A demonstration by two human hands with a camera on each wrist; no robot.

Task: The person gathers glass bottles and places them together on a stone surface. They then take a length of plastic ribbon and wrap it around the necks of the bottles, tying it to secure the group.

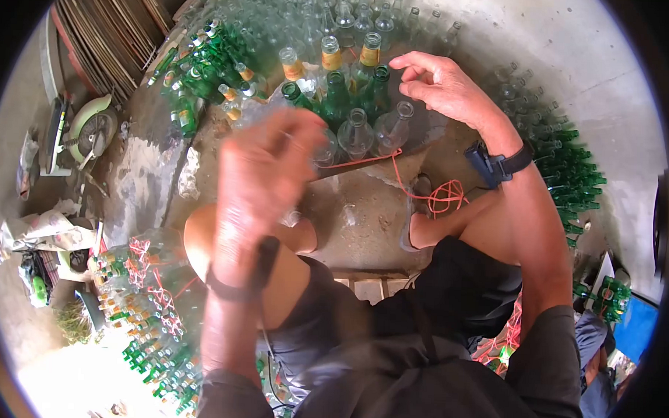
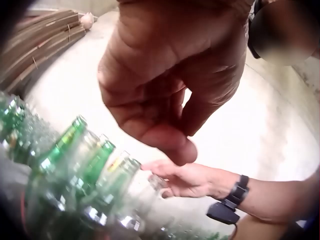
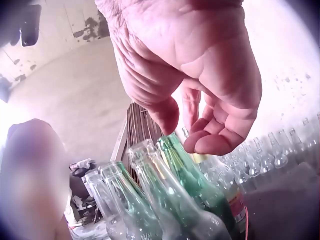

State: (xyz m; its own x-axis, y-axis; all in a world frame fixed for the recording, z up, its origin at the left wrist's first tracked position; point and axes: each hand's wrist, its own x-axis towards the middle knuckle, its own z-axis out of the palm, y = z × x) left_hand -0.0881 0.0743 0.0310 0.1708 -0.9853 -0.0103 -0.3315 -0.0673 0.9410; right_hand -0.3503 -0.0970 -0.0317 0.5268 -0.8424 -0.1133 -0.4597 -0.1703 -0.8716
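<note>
A close cluster of upright bottles stands before me: clear ones with yellow neck labels at the back, green bottles [image 1: 336, 98] in the middle and plain clear bottles [image 1: 355, 134] at the front. Red string [image 1: 358, 162] runs along the cluster's front base to a loose tangle on the floor. My left hand [image 1: 266, 173], blurred, is raised at the near left of the cluster. Its fingers [image 2: 172, 145] are loosely curled, with nothing visible in them. At the cluster's right side, my right hand [image 1: 446, 84] has relaxed, bent fingers close to the bottle mouths, holding nothing visible.
Many clear bottles [image 1: 384, 23] stand along the back wall, and green bottles [image 1: 571, 177] are stacked at right. More green bottles [image 1: 215, 54] lie at back left. String-bound bottles [image 1: 143, 305] are behind on the left, near a wheel [image 1: 94, 134] and stacked boards [image 1: 105, 35].
</note>
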